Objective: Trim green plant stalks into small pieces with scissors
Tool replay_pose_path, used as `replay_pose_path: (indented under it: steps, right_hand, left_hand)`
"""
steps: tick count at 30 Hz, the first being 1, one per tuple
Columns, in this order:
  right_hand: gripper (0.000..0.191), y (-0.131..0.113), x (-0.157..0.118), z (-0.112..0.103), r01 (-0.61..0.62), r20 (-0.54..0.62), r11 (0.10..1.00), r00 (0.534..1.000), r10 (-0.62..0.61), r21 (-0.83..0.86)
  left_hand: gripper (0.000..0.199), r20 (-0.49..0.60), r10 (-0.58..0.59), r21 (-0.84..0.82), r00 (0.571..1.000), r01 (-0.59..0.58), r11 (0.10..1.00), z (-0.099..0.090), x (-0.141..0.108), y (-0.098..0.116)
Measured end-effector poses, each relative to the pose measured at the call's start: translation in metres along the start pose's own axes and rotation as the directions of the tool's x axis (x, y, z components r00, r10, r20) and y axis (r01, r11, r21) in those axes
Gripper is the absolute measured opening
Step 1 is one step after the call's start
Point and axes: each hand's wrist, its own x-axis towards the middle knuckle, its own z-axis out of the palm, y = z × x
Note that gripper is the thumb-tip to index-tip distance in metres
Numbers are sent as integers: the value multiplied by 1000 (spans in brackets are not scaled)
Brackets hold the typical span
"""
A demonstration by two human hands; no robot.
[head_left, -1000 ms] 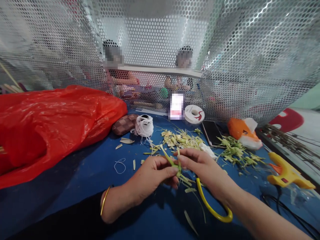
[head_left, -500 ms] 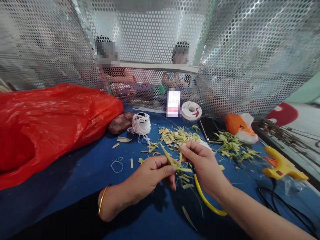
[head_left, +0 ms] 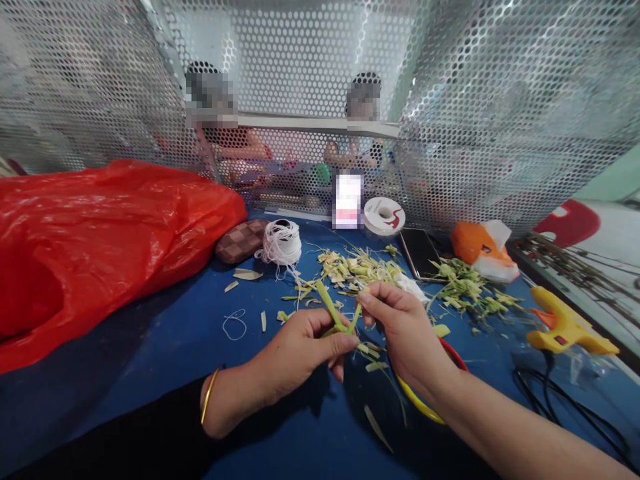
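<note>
Between thumb and fingers, my left hand (head_left: 310, 343) pinches a small piece woven or folded from green leaf strips (head_left: 329, 305). One broad strip sticks up and to the left from it. My right hand (head_left: 400, 320) grips the tip of another narrow strip that rises from the same piece, so the strip is stretched between both hands. The folded centre is partly hidden under my left thumb. Beneath my right hand and wrist lies a ring-shaped thing in yellow and red (head_left: 420, 403), partly covered.
Leaf scraps (head_left: 360, 267) litter the blue table (head_left: 280, 433). Around them are a white string ball (head_left: 283, 243), a spool (head_left: 384, 217), a phone (head_left: 420, 253), tissues (head_left: 485, 250), a yellow glue gun (head_left: 570, 327) with a black cable and a red plastic bag (head_left: 110, 247). Two people sit behind perforated metal.
My left thumb has slid over the folded centre, and the strip pointing right no longer shows. The broad strip stands more upright. My right hand still holds its strip.
</note>
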Motion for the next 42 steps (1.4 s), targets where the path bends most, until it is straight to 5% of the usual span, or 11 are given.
replay_pose_path:
  steps: [4, 9, 14, 29, 34, 38, 40, 42]
  right_hand:
    - [24, -1, 5, -4, 38, 44, 993, 998, -33, -116]
    - [35, -9, 7, -11, 65, 249, 930, 968, 29, -362]
    - [31, -11, -1, -9, 191, 407, 886, 913, -3, -423]
    - [29, -21, -2, -12, 179, 341, 945, 937, -79, -273]
    - [32, -29, 1, -18, 332, 281, 833, 933, -223, -442]
    - [23, -31, 11, -26, 426, 219, 698, 903, -370, -576]
    - [21, -28, 13, -26, 443, 335, 701, 894, -298, -559]
    - [21, -23, 12, -22, 333, 430, 813, 895, -114, -478]
  left_hand:
    - [30, -66, -18, -2, 998, 18, 1000, -1, 1, 1]
    - [32, -249, 20, -50, 968, -34, 998, -3, 3, 3]
    - [35, -259, 23, -63, 966, -40, 997, -6, 4, 1]
    - [26, -169, -19, -253, 985, -25, 967, -11, 6, 4]
    - [22, -154, 10, -120, 988, -29, 992, -17, 6, 7]
    - [22, 12, -38, 46, 999, 37, 998, -17, 3, 9]
    - [22, 99, -87, 94, 991, 77, 993, -16, 2, 8]
    - [20, 152, -120, 100, 981, 106, 989, -14, 1, 7]
